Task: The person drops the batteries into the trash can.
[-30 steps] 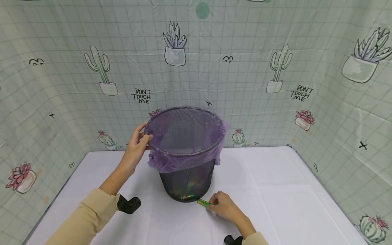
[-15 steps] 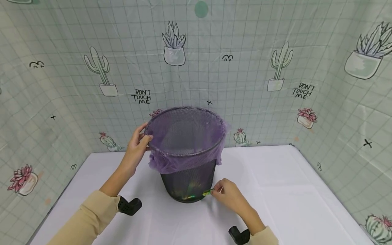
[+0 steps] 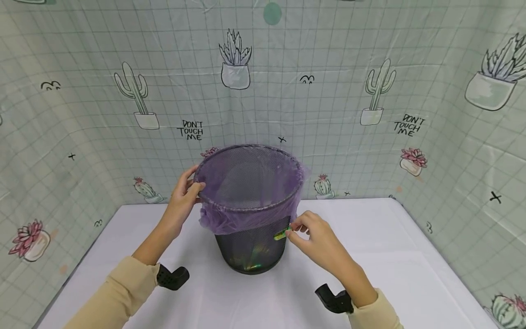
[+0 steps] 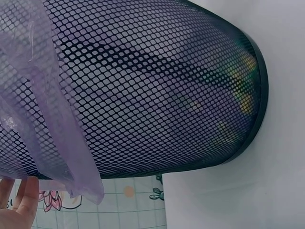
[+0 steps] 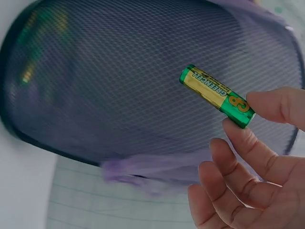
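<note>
A black mesh wastebasket (image 3: pixel 250 251) stands upright on the table, with a purple bag (image 3: pixel 242 221) folded over its rim. My left hand (image 3: pixel 182 198) grips that rim at the left, thumb inside and fingers outside. Between thumb and index finger, my right hand (image 3: pixel 316 235) pinches a green and gold battery (image 5: pixel 217 95) by one end. In the head view the battery is in front of the basket's right side, below the bag's edge. Through the mesh, green and gold shapes show blurred at the basket's bottom.
A white cloth (image 3: pixel 370 256) covers the table. Behind and at both sides hangs a grid-patterned curtain (image 3: pixel 263 105) printed with cacti. Each wrist carries a black camera mount (image 3: pixel 172 278).
My right hand has lifted the battery off the table beside the basket's base and raised it along the basket's right side. The left hand stays on the rim.
</note>
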Motion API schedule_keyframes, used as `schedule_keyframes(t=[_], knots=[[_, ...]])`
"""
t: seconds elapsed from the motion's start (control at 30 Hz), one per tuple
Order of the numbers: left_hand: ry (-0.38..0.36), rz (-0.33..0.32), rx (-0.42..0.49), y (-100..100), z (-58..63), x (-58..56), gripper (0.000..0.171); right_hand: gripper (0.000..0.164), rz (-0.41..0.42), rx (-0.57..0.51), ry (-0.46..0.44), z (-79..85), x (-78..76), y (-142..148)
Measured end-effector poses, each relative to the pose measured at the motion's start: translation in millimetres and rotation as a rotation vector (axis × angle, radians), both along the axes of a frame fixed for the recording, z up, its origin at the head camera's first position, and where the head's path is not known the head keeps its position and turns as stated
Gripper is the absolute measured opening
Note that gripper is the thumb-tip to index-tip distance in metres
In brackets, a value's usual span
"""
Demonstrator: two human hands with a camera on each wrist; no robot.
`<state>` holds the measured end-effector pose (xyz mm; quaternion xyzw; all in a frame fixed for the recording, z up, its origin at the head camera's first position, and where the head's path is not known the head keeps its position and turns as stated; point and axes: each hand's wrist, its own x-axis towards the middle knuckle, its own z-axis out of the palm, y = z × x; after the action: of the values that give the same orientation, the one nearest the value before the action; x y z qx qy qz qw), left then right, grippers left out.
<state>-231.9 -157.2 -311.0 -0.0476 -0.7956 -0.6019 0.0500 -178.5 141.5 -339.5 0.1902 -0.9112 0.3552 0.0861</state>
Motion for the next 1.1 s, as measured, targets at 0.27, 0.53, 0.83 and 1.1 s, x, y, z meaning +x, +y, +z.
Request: schedule_keyframes(t=[0.27,0.53,0.83,1.1], knots=[[-0.026,0.006,-0.013,-1,0.3,2.4,0.06,0.005,0.049,0.015,0.143,43.4,9.0,8],[-0.025,0.002,-0.027,-1,2.0,1.7,0.06,0.005,0.082,-0.009,0.198,80.1,9.0,14],[-0.014,-0.029,-0.026,-2,3.9,0.0,0.06,0.011,0.082,0.008,0.181,97.2,-5.1,6],[-0.022,-0.037,0.005,0,4.2,-0.8,0.06,0.012,0.095,0.083,0.133,93.9,-17.3,0]])
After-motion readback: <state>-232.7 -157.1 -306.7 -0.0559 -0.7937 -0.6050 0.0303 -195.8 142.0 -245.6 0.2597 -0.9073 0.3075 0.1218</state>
